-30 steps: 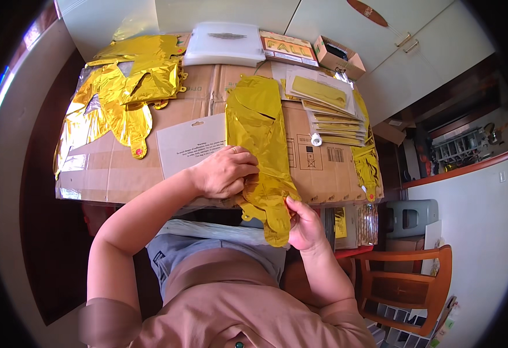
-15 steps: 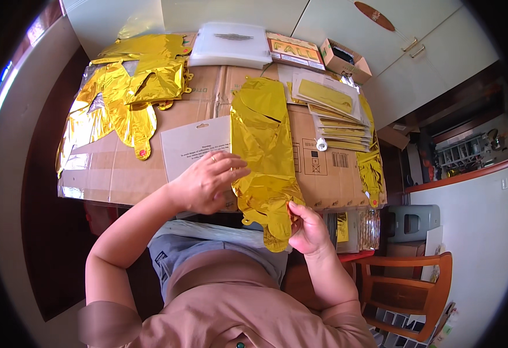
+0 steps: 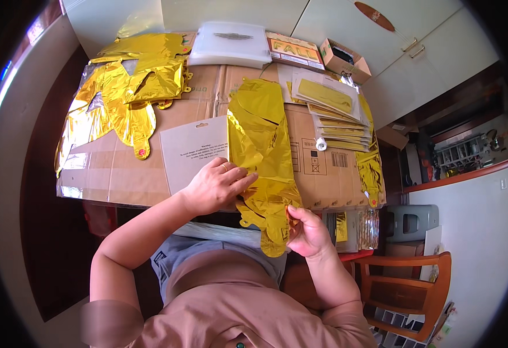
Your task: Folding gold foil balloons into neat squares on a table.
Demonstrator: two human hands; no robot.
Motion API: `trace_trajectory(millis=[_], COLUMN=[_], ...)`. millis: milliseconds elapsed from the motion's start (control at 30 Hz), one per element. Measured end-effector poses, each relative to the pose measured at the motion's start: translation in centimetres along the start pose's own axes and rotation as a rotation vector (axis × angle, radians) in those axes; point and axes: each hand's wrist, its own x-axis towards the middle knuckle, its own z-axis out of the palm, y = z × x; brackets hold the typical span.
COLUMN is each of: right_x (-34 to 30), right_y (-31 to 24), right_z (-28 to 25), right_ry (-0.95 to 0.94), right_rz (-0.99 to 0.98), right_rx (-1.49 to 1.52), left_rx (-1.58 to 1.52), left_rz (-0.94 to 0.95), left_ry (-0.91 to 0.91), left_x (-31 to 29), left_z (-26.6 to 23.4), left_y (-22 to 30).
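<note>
A flat gold foil balloon point(image 3: 260, 136), uninflated and creased, lies lengthwise across the cardboard with its rounded lower end hanging past the near edge. My right hand point(image 3: 309, 232) pinches that lower end at its right side, between thumb and fingers. On the balloon's left edge rests my left hand point(image 3: 216, 185), palm down, its fingers stretched over the foil; its thumb is hidden. Partly under the balloon is a white card point(image 3: 193, 151) with a hanging slot and small print.
More gold foil balloons point(image 3: 144, 81) are heaped at the far left. Packaged foil pieces point(image 3: 338, 116) are stacked on the right. At the back stand a translucent plastic box point(image 3: 229, 43), a printed box point(image 3: 294, 51) and a small open carton point(image 3: 347, 61). A wooden chair point(image 3: 407, 264) stands at lower right.
My left hand has come down and right onto the balloon's left edge, its fingers closer together. The balloon has shifted slightly left and toward me. My right hand keeps its pinch.
</note>
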Motion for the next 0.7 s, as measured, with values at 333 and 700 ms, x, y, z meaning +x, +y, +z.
trace_trajectory(millis=[333,700], right_x=[-2.3,0.4], right_y=[-2.4,-5.1], right_z=[0.3,-0.4], right_ry=[-0.129,0.268], right_rz=[-0.051,-0.889], right_rx=[-0.403,-2.073], left_rx=[-0.002,-0.063], left_rz=[0.013,-0.066], left_ry=[-0.037,-0.016], left_x=[0.3,-0.2], left_z=[-0.4,-0.1], left_y=[0.1,0.1])
